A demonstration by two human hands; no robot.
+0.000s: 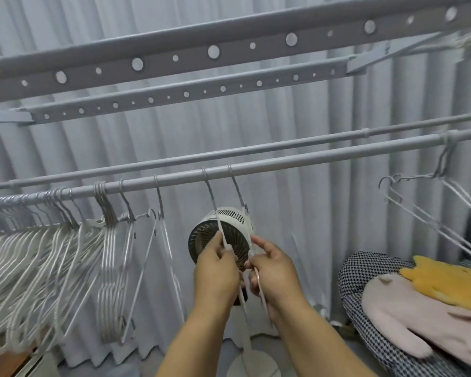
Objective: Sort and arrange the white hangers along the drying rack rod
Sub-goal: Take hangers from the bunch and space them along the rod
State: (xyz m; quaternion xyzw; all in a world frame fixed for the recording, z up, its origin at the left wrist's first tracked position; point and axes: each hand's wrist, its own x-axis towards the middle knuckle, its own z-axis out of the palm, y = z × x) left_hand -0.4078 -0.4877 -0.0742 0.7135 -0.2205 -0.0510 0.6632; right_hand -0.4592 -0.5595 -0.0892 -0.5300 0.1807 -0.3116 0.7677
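The packed white hangers (38, 268) blur together at the left edge — too merged to count. Both hands hide the lower part of the fan (223, 235). At the right edge, the tangled hangers (430, 213) are cut off — and smeared.

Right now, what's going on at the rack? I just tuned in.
A person is sorting white hangers on the drying rack rod. The left hand grips one hanger and the right hand grips the hanger next to it; both hooks are on the rod, mid-span. A dense bunch of hangers is packed at the rod's left end, and a few tangled ones hang at the right. A small fan stands behind the hands.
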